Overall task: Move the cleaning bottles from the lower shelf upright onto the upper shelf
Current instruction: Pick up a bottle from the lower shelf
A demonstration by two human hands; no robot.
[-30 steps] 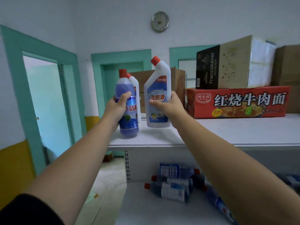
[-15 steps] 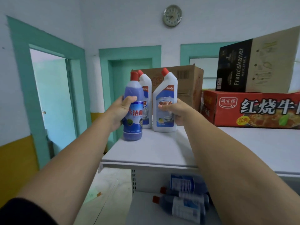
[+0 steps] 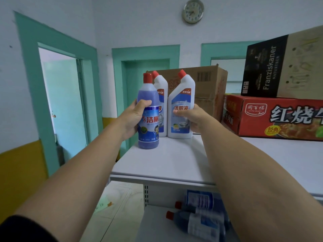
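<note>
Below the forearms: dark bottles lying flat on lower shelf. Left hand curled round blue bottle, upright at upper shelf. Right hand wrapped round white bottle, upright. Between hands, further back: second white bottle, upright.

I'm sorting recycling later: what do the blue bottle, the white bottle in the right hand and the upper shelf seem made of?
Blue bottle: likely translucent plastic; purple liquid shows through above a glossy label.
White bottle: opaque, smooth plastic with a slight sheen.
Upper shelf: probably painted metal: flat pale surface, folded front edge.
</note>
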